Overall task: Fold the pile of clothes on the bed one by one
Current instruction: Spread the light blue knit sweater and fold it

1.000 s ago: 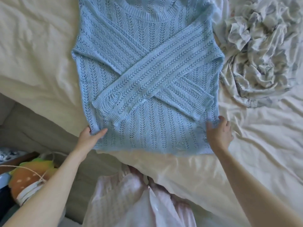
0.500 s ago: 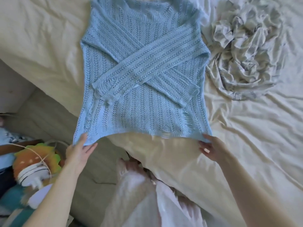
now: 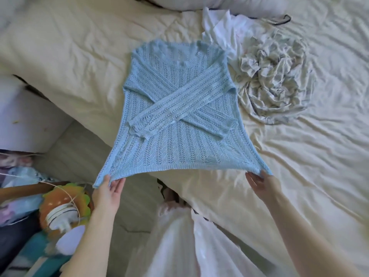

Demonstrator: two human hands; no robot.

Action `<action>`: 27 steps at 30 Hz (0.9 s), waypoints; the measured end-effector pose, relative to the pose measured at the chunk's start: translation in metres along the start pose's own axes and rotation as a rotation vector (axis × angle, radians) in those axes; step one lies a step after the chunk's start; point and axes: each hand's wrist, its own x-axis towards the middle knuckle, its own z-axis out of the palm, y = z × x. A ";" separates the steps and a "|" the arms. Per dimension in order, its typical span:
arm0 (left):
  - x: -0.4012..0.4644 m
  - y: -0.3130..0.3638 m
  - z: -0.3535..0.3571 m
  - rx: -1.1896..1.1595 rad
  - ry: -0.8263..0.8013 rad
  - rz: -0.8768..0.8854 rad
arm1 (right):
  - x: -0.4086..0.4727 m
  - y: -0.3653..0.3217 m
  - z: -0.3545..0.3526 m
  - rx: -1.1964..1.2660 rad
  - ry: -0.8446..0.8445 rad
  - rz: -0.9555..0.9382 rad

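A light blue open-knit sweater [image 3: 179,124] lies on the cream bed sheet [image 3: 299,166], its two sleeves crossed over the front. Its hem is lifted and stretched wide toward me. My left hand [image 3: 106,193] pinches the hem's left corner, which hangs past the bed edge. The hem's right corner is pinched by my right hand [image 3: 261,183]. To the right of the sweater sits a crumpled grey-patterned garment [image 3: 273,84], with a white garment [image 3: 223,27] behind it.
The bed's edge runs diagonally at lower left, with a beige surface [image 3: 79,152] below it. An orange and green plush toy [image 3: 63,204] and other clutter lie on the left. A pillow [image 3: 239,5] sits at the top. My white clothing [image 3: 179,246] fills the bottom.
Both hands have taken the hem corners, lifted them and pulled them toward me and apart, so the sweater's lower half has slid down. The view has pulled back, showing more bed.
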 end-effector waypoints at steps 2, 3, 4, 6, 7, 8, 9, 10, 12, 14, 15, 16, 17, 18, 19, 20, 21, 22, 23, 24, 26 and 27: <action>-0.015 -0.003 -0.013 -0.036 0.001 -0.030 | -0.014 0.003 -0.018 -0.022 0.034 0.007; -0.022 -0.005 -0.019 -0.055 0.015 -0.038 | -0.021 0.005 -0.029 -0.036 0.055 0.014; -0.027 -0.008 -0.027 -0.075 0.039 -0.043 | -0.026 0.008 -0.040 -0.050 0.087 0.016; -0.037 -0.014 -0.043 -0.088 0.097 -0.067 | -0.034 0.015 -0.063 -0.090 0.159 0.034; -0.040 -0.016 -0.049 -0.072 0.117 -0.084 | -0.036 0.018 -0.073 -0.108 0.173 0.055; -0.043 -0.018 -0.053 -0.052 0.130 -0.097 | -0.038 0.021 -0.082 -0.117 0.178 0.078; -0.047 -0.019 -0.055 -0.023 0.133 -0.102 | -0.041 0.022 -0.087 -0.127 0.178 0.096; -0.048 -0.018 -0.055 -0.005 0.135 -0.095 | -0.042 0.020 -0.089 -0.131 0.170 0.104; -0.051 -0.014 -0.047 -0.003 0.120 -0.047 | -0.043 0.013 -0.086 -0.103 0.118 0.092; -0.054 -0.004 -0.032 -0.019 0.096 0.002 | -0.040 0.002 -0.075 -0.015 0.076 0.048; -0.056 0.002 -0.021 -0.027 0.075 0.024 | -0.039 -0.005 -0.068 0.001 0.062 0.019; -0.055 0.009 -0.010 -0.047 0.060 0.047 | -0.038 -0.013 -0.059 -0.014 0.049 -0.017; -0.055 0.017 0.000 -0.068 0.053 0.072 | -0.036 -0.022 -0.051 -0.039 0.038 -0.051; -0.053 0.025 0.011 -0.078 0.051 0.095 | -0.033 -0.032 -0.042 -0.053 0.020 -0.084; -0.053 0.033 0.023 -0.079 0.036 0.119 | -0.029 -0.042 -0.032 -0.046 -0.003 -0.117; -0.053 0.041 0.035 -0.081 0.020 0.137 | -0.026 -0.052 -0.022 -0.021 -0.026 -0.140; -0.052 0.048 0.047 -0.084 0.012 0.155 | -0.023 -0.061 -0.011 0.025 -0.052 -0.160; -0.048 0.056 0.060 -0.093 0.007 0.166 | -0.020 -0.070 0.000 0.066 -0.072 -0.175; -0.045 0.063 0.074 -0.114 -0.001 0.177 | -0.017 -0.077 0.013 0.093 -0.081 -0.178; -0.040 0.069 0.087 -0.123 -0.007 0.182 | -0.016 -0.086 0.027 0.113 -0.077 -0.182; -0.025 0.083 0.115 -0.131 -0.028 0.185 | -0.010 -0.102 0.057 0.204 -0.046 -0.160; -0.017 0.089 0.129 -0.146 -0.033 0.179 | -0.005 -0.110 0.071 0.248 -0.036 -0.149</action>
